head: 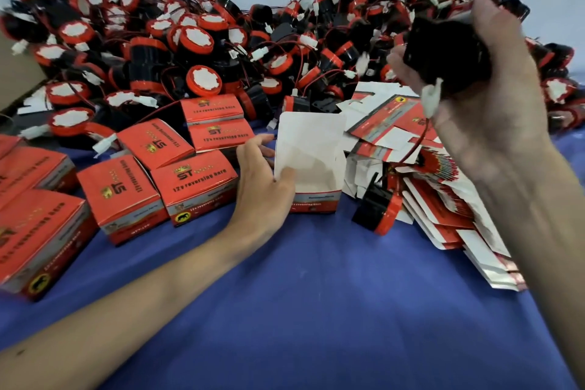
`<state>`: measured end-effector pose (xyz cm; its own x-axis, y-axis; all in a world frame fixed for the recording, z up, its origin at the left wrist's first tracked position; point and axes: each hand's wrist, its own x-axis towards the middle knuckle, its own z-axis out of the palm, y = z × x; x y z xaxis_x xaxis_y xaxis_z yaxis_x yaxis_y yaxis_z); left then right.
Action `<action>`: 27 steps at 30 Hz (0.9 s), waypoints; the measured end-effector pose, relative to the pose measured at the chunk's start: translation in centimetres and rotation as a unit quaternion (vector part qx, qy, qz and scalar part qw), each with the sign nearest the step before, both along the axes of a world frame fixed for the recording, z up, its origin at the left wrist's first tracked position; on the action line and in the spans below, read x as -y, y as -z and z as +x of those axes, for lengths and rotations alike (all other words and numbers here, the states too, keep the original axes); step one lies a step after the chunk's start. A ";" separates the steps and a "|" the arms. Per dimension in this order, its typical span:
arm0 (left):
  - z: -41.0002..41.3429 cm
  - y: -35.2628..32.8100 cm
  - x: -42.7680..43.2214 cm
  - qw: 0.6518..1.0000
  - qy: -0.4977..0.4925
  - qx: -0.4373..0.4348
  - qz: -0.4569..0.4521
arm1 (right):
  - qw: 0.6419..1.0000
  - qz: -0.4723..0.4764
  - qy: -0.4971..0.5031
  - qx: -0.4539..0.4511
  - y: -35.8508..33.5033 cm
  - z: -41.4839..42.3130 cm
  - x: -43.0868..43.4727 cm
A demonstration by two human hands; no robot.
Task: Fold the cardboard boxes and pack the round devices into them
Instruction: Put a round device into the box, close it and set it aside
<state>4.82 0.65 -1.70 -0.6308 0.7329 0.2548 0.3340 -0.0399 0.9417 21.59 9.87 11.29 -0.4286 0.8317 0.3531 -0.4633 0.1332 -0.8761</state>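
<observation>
Mid-pack, at the insert step. Clamps left grip (262,174) on box (311,165), thumb inside the left wall and fingers outside. Stands it upright on counter (316,294) with mouth open upward and lid flap raised at the back; shows nothing inside. Clamps right grip (481,89) round device (449,54), lifted up and to the right of box, well apart from it; blurred, so no detail on finger placement. Dangles white plug (432,98) under the fist, with red wire (414,146) running down toward blanks (443,209) stacked right of box; cannot tell where the wire ends. Shows spare device (376,209) lying on counter just right of box, packed boxes (196,187) left of left grip, and pile (190,51) of loose devices along the back. Next, probably: carry device across and down into the open mouth, body first, then tuck wire and plug in so the flap can shut. Calls for holding the walls square with left grip during the drop. Watch for wire snagging on blanks or spare device, and for plug hanging over the rim.
</observation>
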 end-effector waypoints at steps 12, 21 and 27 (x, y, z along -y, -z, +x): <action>-0.2 0.2 -0.2 1.000 0.002 0.005 0.002 | 0.827 0.447 0.201 0.275 2.6 -2.2 2.9; -0.3 0.3 -0.1 1.000 0.017 0.018 -0.007 | 0.886 0.321 0.049 0.332 2.6 -2.3 2.4; -0.4 0.4 0.0 1.000 0.022 0.013 0.003 | 0.779 0.443 0.106 0.430 3.3 -2.8 2.7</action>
